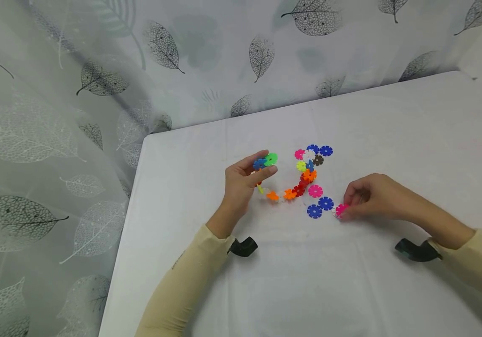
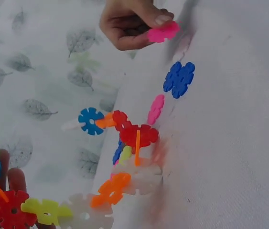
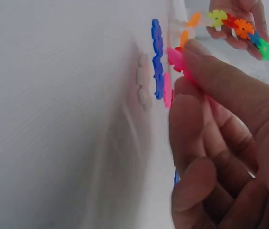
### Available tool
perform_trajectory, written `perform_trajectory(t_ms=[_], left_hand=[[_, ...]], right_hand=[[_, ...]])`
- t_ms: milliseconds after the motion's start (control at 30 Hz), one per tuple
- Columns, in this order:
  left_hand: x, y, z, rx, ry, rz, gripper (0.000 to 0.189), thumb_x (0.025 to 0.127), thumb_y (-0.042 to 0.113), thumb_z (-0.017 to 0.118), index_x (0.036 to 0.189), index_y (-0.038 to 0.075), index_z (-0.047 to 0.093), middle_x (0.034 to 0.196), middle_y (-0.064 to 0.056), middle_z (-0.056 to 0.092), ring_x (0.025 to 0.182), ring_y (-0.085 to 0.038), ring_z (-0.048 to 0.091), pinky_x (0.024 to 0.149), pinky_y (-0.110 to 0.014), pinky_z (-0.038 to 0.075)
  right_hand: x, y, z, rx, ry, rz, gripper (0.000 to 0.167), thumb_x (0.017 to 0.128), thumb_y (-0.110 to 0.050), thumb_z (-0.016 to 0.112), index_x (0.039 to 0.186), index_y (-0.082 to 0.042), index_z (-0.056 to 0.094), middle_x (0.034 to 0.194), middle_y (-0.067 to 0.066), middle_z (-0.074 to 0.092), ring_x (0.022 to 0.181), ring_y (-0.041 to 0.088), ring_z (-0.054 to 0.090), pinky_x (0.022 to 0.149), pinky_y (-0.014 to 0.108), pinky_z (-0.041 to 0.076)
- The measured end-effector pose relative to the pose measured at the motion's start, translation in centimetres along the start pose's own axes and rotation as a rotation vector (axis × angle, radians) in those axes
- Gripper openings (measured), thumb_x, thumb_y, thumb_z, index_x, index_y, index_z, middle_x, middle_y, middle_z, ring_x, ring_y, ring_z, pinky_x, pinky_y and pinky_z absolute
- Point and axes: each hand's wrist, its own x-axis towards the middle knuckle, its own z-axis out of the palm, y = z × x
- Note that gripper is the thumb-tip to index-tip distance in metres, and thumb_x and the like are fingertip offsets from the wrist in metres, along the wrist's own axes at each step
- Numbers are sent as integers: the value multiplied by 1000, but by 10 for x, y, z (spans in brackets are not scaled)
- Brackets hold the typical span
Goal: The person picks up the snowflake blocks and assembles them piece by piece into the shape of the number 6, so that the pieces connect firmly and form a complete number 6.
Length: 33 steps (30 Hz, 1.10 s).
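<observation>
A curved chain of interlocking notched plastic discs (image 1: 299,189), in red, orange, yellow, clear white, blue and green, hangs from my left hand (image 1: 238,182). That hand grips the chain's green and blue end (image 1: 270,159) between thumb and fingers. My right hand (image 1: 371,196) pinches a single pink disc (image 3: 176,59) between thumb and index finger, just above the table. Below it, whitish discs (image 3: 145,81) lie on the cloth. Two blue discs (image 1: 314,211) and another pink disc (image 1: 315,191) lie between the chain and my right hand.
Behind the chain's far end lies a loose group of discs, among them a brown disc (image 1: 318,160), a blue disc (image 1: 326,150) and a pink disc (image 1: 299,154). A white cloth (image 1: 291,281) covers the table. A leaf-patterned curtain (image 1: 207,56) hangs along the back and left.
</observation>
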Motion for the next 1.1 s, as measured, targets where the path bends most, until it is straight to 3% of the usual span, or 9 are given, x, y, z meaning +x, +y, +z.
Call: perform_trajectory(t_ms=[200, 367, 600, 867, 1100], left_hand=[[-5, 3, 4, -3, -119, 105, 42, 88, 2, 78, 129, 5, 70, 121, -7, 71, 111, -25, 65, 91, -34, 56], [-7, 3, 5, 34, -153, 132, 42, 89, 2, 77, 130, 4, 69, 124, -5, 70, 118, -23, 62, 90, -33, 56], [-8, 2, 6, 40, -223, 153, 42, 89, -1, 75, 131, 2, 67, 127, -5, 69, 123, -23, 59, 89, -33, 57], [-8, 1, 10, 4, -263, 125, 42, 90, -5, 73, 131, -1, 66, 130, -12, 67, 119, -24, 62, 90, -34, 57], [-9, 1, 11, 2, -276, 110, 41, 90, -6, 72, 130, -3, 66, 126, -8, 70, 114, -26, 64, 89, -34, 57]], right_hand=[[4, -15, 1, 64, 196, -53, 22, 84, -21, 86, 102, -11, 78, 85, -1, 75, 75, 16, 71, 61, 27, 56], [11, -32, 4, 150, 354, -190, 25, 89, -10, 79, 113, -7, 75, 93, 4, 76, 78, 12, 73, 66, 21, 57], [24, -52, 10, 213, 525, -348, 24, 88, 0, 78, 111, -3, 74, 93, 5, 76, 75, 7, 72, 71, 17, 56], [31, -64, 15, 308, 558, -377, 20, 88, 1, 77, 108, -1, 74, 94, 8, 75, 76, 9, 74, 70, 20, 57], [30, -69, 19, 355, 557, -368, 21, 88, 3, 76, 108, -1, 74, 93, 10, 75, 77, 8, 73, 71, 18, 57]])
